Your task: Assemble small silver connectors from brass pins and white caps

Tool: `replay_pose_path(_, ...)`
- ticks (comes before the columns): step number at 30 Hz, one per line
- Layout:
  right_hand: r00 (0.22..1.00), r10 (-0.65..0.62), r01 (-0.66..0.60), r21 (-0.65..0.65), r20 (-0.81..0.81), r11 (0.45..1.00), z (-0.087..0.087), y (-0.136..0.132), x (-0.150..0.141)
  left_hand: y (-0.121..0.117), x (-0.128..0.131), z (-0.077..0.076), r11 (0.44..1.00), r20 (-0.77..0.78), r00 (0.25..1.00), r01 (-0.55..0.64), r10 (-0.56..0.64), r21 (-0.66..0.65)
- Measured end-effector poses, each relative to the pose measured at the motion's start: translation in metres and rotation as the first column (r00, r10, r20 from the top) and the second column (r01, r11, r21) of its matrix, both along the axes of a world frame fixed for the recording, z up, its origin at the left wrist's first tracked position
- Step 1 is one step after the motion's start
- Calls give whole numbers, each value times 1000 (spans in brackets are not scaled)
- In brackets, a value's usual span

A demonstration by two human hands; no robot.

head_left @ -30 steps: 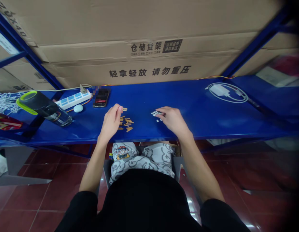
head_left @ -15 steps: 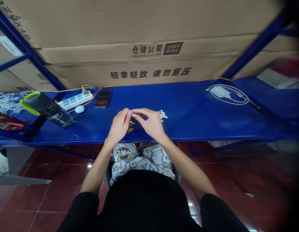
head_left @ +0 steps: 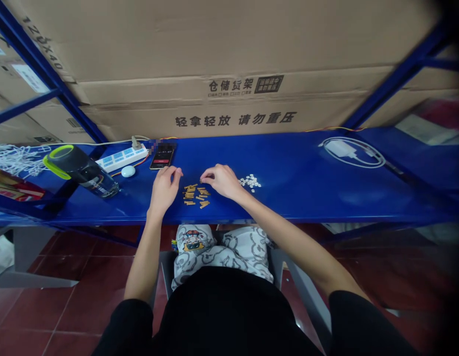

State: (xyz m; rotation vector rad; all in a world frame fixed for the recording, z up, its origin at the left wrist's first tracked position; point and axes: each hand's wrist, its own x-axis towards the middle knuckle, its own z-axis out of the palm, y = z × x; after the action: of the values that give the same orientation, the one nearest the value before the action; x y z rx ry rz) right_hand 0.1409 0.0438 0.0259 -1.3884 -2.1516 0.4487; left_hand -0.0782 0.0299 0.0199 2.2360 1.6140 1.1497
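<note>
Low over the blue shelf point(head_left: 288, 188), my left hand point(head_left: 164, 189) has its thumb a little apart from its fingers, and nothing shows in it. My right hand point(head_left: 222, 182) pinches thumb and index finger together at the far edge of a group of small brown strips point(head_left: 191, 194). Whatever sits in that pinch is too small to make out. Several of these strips lie in loose rows between my hands. Just beyond my right wrist is a scattered pile of small white pieces point(head_left: 250, 182).
On the left are a dark bottle point(head_left: 84, 170) with a lime-green loop, a white power strip point(head_left: 121, 157), a small white oval object point(head_left: 128, 171) and a phone point(head_left: 163, 156). A coiled white cable with a charger point(head_left: 340, 147) lies right. Cardboard boxes point(head_left: 192, 44) stand behind.
My hands were together at the fingertips; now they are apart, the left moved left and the right slightly lower over the brown strips. More of the strips and white pieces shows.
</note>
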Motion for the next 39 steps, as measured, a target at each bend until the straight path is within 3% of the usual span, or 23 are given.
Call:
replay_pose_path(10,998,3,-2,-21,67,1000,-3,-1,-4,6,0,-9,996,-27,1000,12,-14,-84)
replay_pose_path(14,995,26,-25,-10,93,1000,4,1,1,6,-2,-9,993,-53,999,7,-14,-115)
replay_pose_path(17,996,24,-27,42,81,999,15,-6,27,5,-3,-8,992,-41,999,12,-17,-124)
replay_pose_path(20,996,-11,-3,151,90,989,19,-31,64,5,-3,-8,991,-33,999,23,-28,-133)
replay_pose_path(24,975,55,-102,212,216,972,5,-72,101,5,-1,-11,991,-74,997,25,-35,-134)
replay_pose_path(26,945,76,-152,221,319,963,-5,-79,108,5,-2,-14,990,-97,994,37,-50,-136)
replay_pose_path(31,900,90,-194,206,427,959,-19,-53,105,6,-6,-15,990,-87,993,68,-80,-127)
replay_pose_path(39,889,28,-185,301,457,935,-20,-18,100,6,-6,-14,988,-97,993,57,-71,-140)
